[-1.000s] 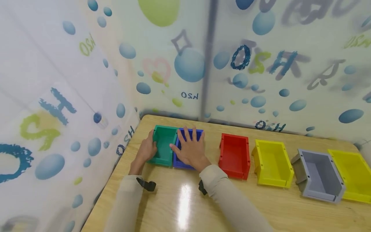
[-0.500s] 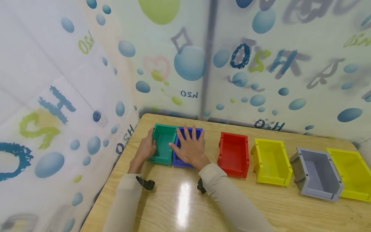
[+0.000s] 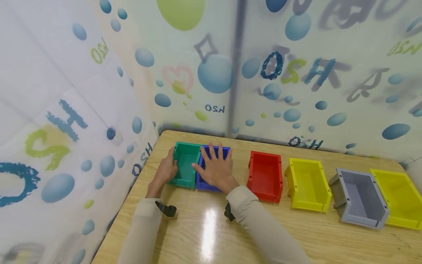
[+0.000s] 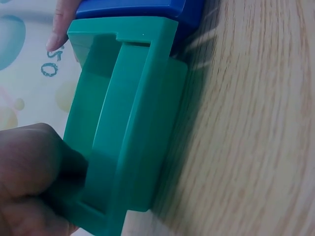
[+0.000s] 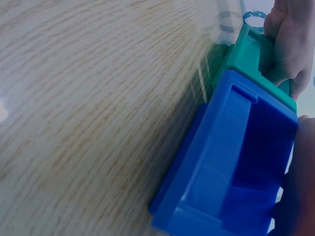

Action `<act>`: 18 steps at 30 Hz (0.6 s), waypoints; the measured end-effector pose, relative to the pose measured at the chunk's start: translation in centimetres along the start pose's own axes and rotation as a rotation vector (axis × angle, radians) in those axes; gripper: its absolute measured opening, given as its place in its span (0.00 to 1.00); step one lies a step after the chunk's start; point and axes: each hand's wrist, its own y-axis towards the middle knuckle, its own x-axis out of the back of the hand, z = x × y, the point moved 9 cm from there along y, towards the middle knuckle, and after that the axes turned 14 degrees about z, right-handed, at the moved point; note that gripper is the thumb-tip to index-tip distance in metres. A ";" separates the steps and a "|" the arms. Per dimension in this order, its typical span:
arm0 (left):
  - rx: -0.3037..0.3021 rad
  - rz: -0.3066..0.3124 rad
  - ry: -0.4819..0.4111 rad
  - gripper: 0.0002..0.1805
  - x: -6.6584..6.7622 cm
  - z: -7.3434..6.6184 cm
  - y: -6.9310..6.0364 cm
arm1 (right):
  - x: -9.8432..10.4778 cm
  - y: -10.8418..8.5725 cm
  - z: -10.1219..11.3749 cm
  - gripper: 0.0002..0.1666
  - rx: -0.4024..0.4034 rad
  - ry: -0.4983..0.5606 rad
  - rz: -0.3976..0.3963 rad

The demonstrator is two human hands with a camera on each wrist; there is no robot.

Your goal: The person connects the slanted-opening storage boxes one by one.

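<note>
A green plastic bin (image 3: 186,161) and a blue plastic bin (image 3: 204,183) stand side by side on the wooden table, their walls touching. My left hand (image 3: 166,169) grips the green bin's left wall, thumb inside and fingers outside. In the left wrist view that thumb curls over the green bin's (image 4: 113,113) side. Spread over the top of the blue bin is my right hand (image 3: 217,168), fingers fairly straight. It hides much of the bin's inside. The right wrist view shows the blue bin's (image 5: 211,172) open front, with part of the right hand at the edge.
Right of the blue bin, across a gap, stand a red bin (image 3: 266,176), a yellow bin (image 3: 310,185), a grey bin (image 3: 361,198) and another yellow bin (image 3: 402,198). A patterned wall (image 3: 184,117) borders the wooden table (image 3: 184,227) at the back and left.
The view shifts very slightly. Both hands and the bins keep their places.
</note>
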 end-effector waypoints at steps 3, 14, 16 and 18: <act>0.002 0.000 0.003 0.32 0.0 -0.1 -0.1 | 0.1 -0.1 0.0 0.50 0.002 0.001 0.002; 0.008 0.009 0.005 0.32 0.0 0.2 0.0 | 0.4 -1.2 -0.5 0.50 0.058 0.074 0.057; 0.007 0.012 0.007 0.32 0.0 0.2 0.2 | 0.5 -1.6 -0.8 0.50 0.072 0.088 0.073; 0.003 0.017 0.010 0.32 -0.1 0.2 0.3 | 0.6 -2.0 -1.1 0.50 0.081 0.087 0.084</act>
